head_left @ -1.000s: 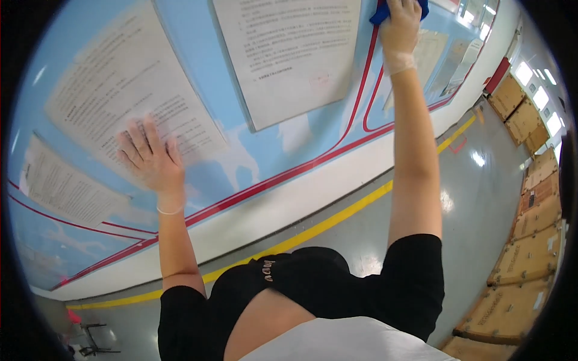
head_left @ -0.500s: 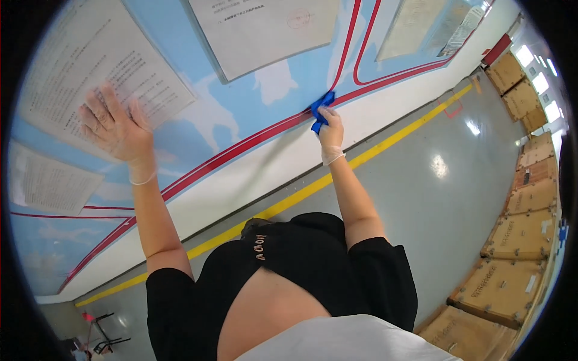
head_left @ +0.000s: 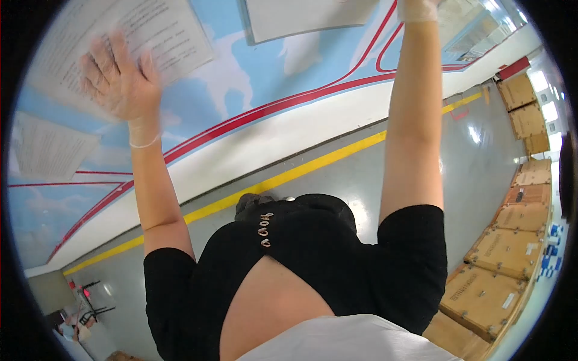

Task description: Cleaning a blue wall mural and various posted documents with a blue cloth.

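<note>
My left hand (head_left: pixel 123 81) wears a thin clear glove. Its fingers are spread, the palm turned to a printed paper sheet (head_left: pixel 174 36) on the blue-and-white wall panel (head_left: pixel 277 72); whether it presses on the sheet I cannot tell. Up at the top edge, my right hand (head_left: pixel 418 9) shows only its glove cuff and wrist. The fingers lie outside the picture, so what they hold is hidden. A second white sheet (head_left: pixel 301 18) hangs on the panel left of that wrist.
Red stripes (head_left: pixel 259 116) cross the panel above a white lower wall. A yellow line (head_left: pixel 313 166) runs along the grey floor (head_left: pixel 325 198). Stacked wooden crates (head_left: pixel 500 249) line the right side. A dark-framed stand (head_left: pixel 90 307) is at the lower left.
My right hand has swung up and right from the red stripe, mostly leaving the picture; the blue cloth it held is out of sight. My left hand stays spread by the sheet.
</note>
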The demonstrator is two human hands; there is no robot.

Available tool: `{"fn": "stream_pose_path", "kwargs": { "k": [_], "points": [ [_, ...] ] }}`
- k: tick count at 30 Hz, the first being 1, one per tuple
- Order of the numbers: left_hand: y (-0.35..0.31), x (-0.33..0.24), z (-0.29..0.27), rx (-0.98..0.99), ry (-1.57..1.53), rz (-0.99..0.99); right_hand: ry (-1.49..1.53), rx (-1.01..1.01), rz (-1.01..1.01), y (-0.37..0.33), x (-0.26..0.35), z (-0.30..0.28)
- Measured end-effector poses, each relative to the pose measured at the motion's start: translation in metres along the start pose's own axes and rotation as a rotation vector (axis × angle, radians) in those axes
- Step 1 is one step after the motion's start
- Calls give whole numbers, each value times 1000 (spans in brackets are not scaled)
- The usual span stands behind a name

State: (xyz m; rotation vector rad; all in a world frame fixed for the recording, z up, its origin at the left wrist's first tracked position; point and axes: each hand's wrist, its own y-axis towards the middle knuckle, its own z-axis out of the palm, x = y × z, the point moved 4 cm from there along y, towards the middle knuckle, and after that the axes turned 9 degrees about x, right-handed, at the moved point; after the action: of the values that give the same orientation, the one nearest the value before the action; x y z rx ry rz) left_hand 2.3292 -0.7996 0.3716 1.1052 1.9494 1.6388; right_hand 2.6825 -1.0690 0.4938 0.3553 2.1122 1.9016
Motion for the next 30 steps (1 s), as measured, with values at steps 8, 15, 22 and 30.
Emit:
{"fn": "stream_pose_path", "kwargs": {
  "k": [8, 15, 22, 30],
  "points": [
    [-3, 7, 2, 29, 76, -9, 41, 160, 617, -304, 76, 35],
    [-3, 2, -3, 43, 50, -16, 557, 538, 314, -320, 203, 28],
    [-1, 5, 0, 15, 80, 30, 421, 418, -54, -212, 228, 44],
    [6, 0, -1, -39, 104, 110, 227, 467, 186, -269, 157, 21]
  ]
}}
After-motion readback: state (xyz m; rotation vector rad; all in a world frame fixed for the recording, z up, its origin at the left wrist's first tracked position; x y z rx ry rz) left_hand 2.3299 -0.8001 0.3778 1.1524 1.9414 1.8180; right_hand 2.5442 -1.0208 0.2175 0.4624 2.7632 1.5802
